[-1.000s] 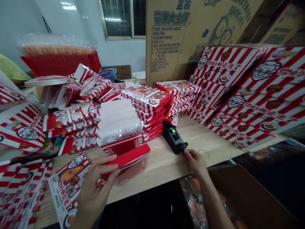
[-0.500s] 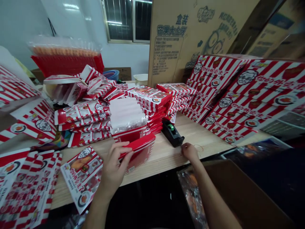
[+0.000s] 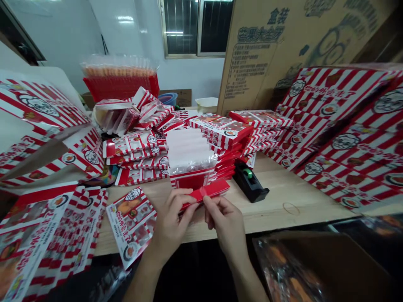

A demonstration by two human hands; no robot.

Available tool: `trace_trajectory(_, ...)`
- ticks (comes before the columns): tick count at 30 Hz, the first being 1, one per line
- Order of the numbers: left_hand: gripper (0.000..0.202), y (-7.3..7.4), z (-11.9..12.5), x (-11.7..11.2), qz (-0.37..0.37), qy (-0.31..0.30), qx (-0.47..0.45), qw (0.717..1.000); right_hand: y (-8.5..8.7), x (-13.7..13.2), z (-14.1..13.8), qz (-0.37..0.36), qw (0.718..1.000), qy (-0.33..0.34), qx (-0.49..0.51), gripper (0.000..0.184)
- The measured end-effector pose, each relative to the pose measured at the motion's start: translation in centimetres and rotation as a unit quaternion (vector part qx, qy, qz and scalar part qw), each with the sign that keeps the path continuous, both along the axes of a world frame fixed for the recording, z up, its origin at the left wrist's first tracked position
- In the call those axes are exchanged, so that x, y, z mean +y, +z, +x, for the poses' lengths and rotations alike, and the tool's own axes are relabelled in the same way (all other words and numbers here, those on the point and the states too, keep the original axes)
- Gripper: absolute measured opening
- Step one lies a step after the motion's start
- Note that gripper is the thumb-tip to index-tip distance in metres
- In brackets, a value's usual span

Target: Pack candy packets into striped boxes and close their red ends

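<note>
Near the front edge of the surface, both hands held a flat red carton. The left hand pinched its near side and the right hand pinched its end flap. It looked like thin card, probably light and easily creased, so best gripped along the edges.

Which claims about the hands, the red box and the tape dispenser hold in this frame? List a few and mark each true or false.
1. The left hand and right hand both hold the red box. True.
2. The tape dispenser stands left of the box. False: it stands to its right.
3. The right hand rests on the dispenser. False: it is at the box.
4. A rubber band lies on the table. True.
</note>
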State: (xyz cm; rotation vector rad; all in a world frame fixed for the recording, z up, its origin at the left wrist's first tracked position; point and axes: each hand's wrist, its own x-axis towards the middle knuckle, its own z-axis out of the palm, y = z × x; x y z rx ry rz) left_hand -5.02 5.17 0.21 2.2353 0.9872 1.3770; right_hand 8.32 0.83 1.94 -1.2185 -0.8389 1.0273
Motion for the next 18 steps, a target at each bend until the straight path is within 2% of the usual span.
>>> trace_trajectory(3, 0.025, 1.1, -0.3, -0.2, -0.009, -0.026, 0.073, 0.997, -0.5, 1.2, -0.3, -0.039, 0.999, -0.02, 0.008, 0.045)
trace_trajectory(6, 0.043, 2.6, -0.5, -0.3, -0.009, -0.056, 0.188, 0.98, -0.9, 1.1, 0.1, -0.045, 0.999, -0.008, 0.023, 0.046)
trace_trajectory(8, 0.044, 3.3, -0.4, -0.2, -0.007, -0.052, 0.233, 0.971, -0.9, 0.8, 0.2, -0.046, 0.999, -0.005, 0.022, 0.046)
trace_trajectory(11, 0.04, 3.5, 0.0, 0.2, -0.017, -0.055, 0.249, 0.967, -1.7, 0.7, 0.2, -0.05, 0.998, -0.023, -0.021, 0.046)
trace_trajectory(15, 0.039, 3.5, 0.3, 0.5, 0.002, -0.009, 0.264, 0.965, -5.1, 0.9, 1.0, -0.097, 0.988, -0.013, -0.117, 0.052)
trace_trajectory(18, 0.033, 3.5, -2.4, -0.8, 0.014, 0.013, 0.245, 0.969, -7.9, 1.0, 3.3, -0.115, 0.979, 0.008, -0.165, 0.05)
